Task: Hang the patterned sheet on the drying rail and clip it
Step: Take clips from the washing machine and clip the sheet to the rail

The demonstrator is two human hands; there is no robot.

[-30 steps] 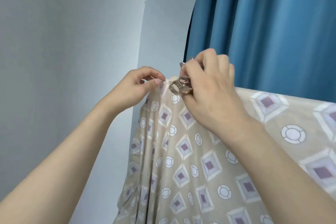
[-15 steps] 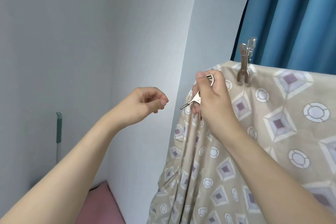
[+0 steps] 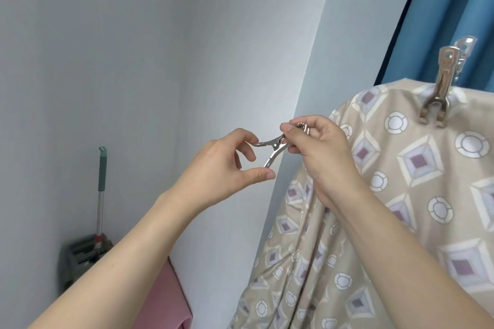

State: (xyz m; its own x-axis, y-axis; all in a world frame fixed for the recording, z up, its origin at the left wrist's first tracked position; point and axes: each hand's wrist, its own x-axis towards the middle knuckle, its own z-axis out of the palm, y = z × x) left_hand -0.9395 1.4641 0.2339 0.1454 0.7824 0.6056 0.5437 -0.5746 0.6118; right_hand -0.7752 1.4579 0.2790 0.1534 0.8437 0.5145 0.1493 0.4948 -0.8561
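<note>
A person stood facing a pale wall corner, both bare forearms raised in front of them. The patterned sheet [image 3: 417, 168], beige with purple-centred diamonds and white rings, hung at three o'clock, draped over a top edge and falling in loose folds towards five o'clock. The rail beneath it was hidden by the fabric. One metal clip [image 3: 438, 93] already stood upright on the sheet's top edge at about two o'clock, its jaws biting the cloth, with a second, clearer clip partly visible just behind it.

Near the centre, the right hand [image 3: 318, 147] was curled around a loose metal clip [image 3: 275, 145], fingers and thumb gripping the spring end. The clip's two arms splayed out towards nine o'clock. The left hand [image 3: 227, 168] reached in from eight o'clock, its forefinger tip touching the upper arm and its thumb just below the lower arm, the remaining fingers curled. Whether the thumb actually pressed the clip could not be told. This clip was held in the air just beside the sheet's left edge, not attached to it.

A blue curtain [image 3: 441, 8] hung behind at one o'clock. At eight o'clock a mop [image 3: 101, 195] with a green handle leaned in the corner, and something pink [image 3: 163, 302] showed at six o'clock.
</note>
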